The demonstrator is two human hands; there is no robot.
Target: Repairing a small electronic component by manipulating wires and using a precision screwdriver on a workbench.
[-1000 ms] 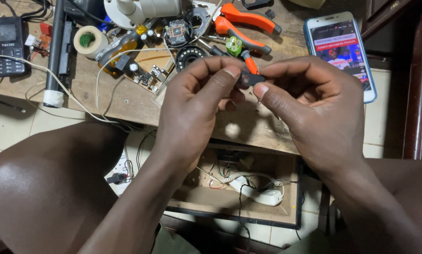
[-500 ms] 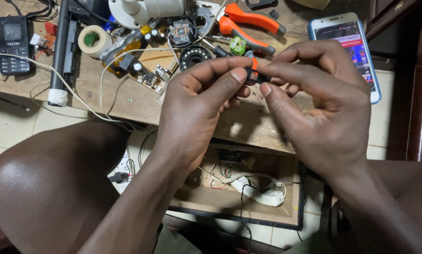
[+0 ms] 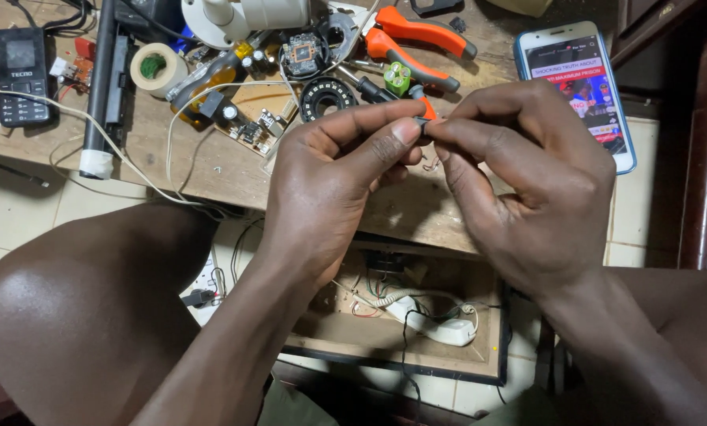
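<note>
Above the wooden workbench [image 3: 211, 170], the left hand [image 3: 333, 185] and right hand [image 3: 527, 181] meet fingertip to fingertip, both pinched shut on a small dark part [image 3: 422, 122] with an orange tip, near the orange pliers [image 3: 416, 43] and smartphone [image 3: 578, 87].

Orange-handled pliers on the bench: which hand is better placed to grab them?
Probably right. The right hand sits just below the orange-handled pliers, while the left hand is further off. Both pinch the same small dark part, so one must let go first.
</note>
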